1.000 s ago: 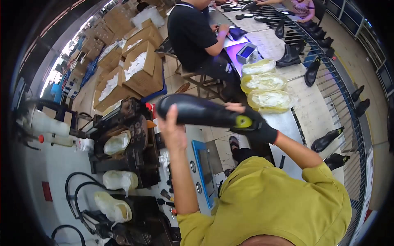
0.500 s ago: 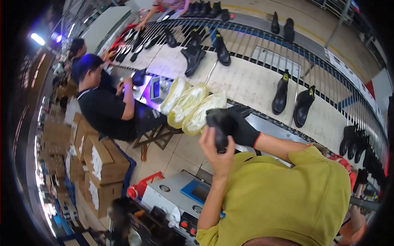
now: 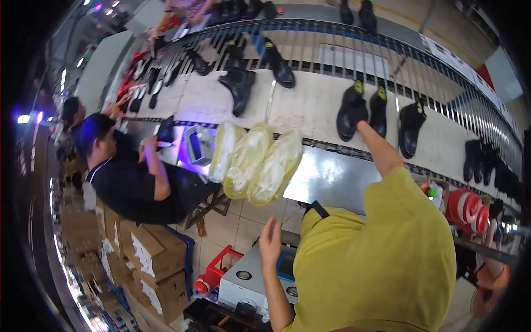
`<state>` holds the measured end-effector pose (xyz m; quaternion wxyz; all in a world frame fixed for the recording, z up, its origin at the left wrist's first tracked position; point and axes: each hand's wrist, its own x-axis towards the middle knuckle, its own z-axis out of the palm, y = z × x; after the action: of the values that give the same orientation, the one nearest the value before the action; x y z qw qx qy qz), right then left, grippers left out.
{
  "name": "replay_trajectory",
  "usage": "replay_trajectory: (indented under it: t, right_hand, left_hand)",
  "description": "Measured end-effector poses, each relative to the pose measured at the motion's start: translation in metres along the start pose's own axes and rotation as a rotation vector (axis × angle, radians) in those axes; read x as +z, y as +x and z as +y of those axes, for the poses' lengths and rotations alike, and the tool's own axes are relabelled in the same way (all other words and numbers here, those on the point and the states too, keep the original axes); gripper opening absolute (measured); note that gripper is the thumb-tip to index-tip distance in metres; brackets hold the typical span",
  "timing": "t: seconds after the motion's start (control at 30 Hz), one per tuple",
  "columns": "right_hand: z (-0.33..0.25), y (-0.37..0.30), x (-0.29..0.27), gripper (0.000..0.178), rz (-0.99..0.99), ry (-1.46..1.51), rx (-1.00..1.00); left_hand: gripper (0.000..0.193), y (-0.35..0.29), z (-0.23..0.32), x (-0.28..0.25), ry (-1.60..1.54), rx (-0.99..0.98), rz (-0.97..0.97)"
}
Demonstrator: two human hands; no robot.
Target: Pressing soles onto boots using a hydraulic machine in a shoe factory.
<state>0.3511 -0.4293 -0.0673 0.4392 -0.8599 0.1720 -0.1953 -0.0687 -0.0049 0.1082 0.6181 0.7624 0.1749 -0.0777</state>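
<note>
**Right hand at boot on belt; left hand free above machine**

Boot [image 3: 345, 126] is on the white belt [image 3: 315, 108], toe toward the wearer, yellow-tabbed end toward the metal rods [image 3: 354, 61]. Right hand [image 3: 358, 115], black glove, red cuff, is on or right against it. Black on black: can't tell whether the fingers grip, pinch or just rest. Arm is stretched well forward.

Second boot [image 3: 378, 113] sits just right of that hand, third boot [image 3: 411, 130] further right. More dark footwear along the belt both ways.

Left hand [image 3: 270, 242] is bare, fingers straight and close together, nothing in the palm. It's near the white machine [image 3: 243, 290], well apart from the boot.

Near side of belt: steel table [image 3: 321, 171]. Three yellow bundles [image 3: 249, 160] lie side by side at its left, then a grey box [image 3: 194, 145]. Co-worker [image 3: 130, 182] in black, further left, holds a dark shoe [image 3: 165, 130]. Cartons [image 3: 155, 252] stand behind, lower left.
</note>
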Motion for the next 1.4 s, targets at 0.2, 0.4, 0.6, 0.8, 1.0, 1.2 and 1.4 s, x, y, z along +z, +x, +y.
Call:
replay_trajectory:
  t: [0.2,0.4,0.6,0.8,1.0,1.2,1.4]
  right_hand:
    - [-0.045,-0.027,0.064,0.061,-0.073,-0.5,0.056]
    - [-0.197,0.021,0.089,0.054,0.138,0.028,-0.549]
    - [-0.286,0.063,0.241,0.068,-0.464,-0.443,-0.531]
    - [-0.322,0.117,0.317,0.062,-0.817,-0.661,-0.234]
    - [-0.269,0.139,0.338,0.062,-0.627,-0.491,-0.353]
    - [-0.26,0.084,0.275,0.053,-0.62,-0.46,-0.584]
    - [-0.341,-0.014,0.129,0.039,-0.631,-0.238,-0.897]
  left_hand:
    - [0.042,-0.035,-0.089,-0.039,-0.243,-0.371,0.365]
    - [0.045,-0.062,-0.105,-0.056,-0.222,-0.687,0.258]
    - [0.043,-0.038,-0.128,-0.099,-0.158,-0.642,0.451]
    - [0.045,-0.049,-0.143,-0.075,0.023,-0.7,0.545]
    - [0.046,-0.109,-0.178,-0.015,-0.203,-0.816,0.516]
    - [0.04,-0.123,-0.175,0.005,-0.462,-0.86,0.586]
    - [0.053,-0.116,-0.101,-0.007,-0.87,-0.494,0.54]
